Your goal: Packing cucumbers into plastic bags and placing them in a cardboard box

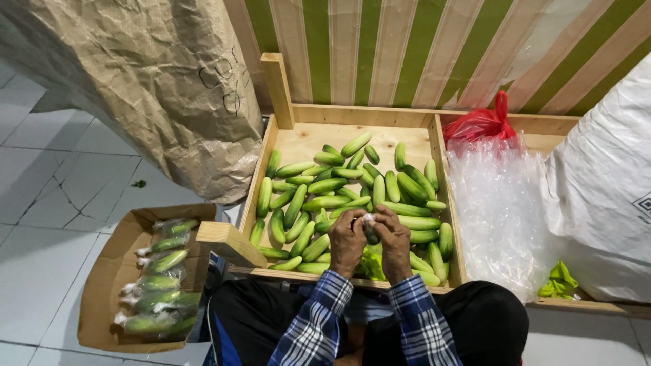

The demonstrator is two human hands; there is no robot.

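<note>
both hands meet over the near edge of a wooden crate [285,129]. the left hand [347,242] and the right hand [395,238] are each closed on one cucumber [371,236] held between them, with a bit of clear wrap [368,218] pinched at its top by the fingertips. just beyond and to both sides of the hands lies a heap of loose cucumbers [325,184] in the crate. well to the left of the left hand, a cardboard box [102,285] on the floor holds wrapped cucumbers [159,281]. to the right of the right hand sits a pile of clear plastic bags [498,210], with a red bag [480,125] beyond it. a big brown paper sack [149,81] stands far left.
</note>
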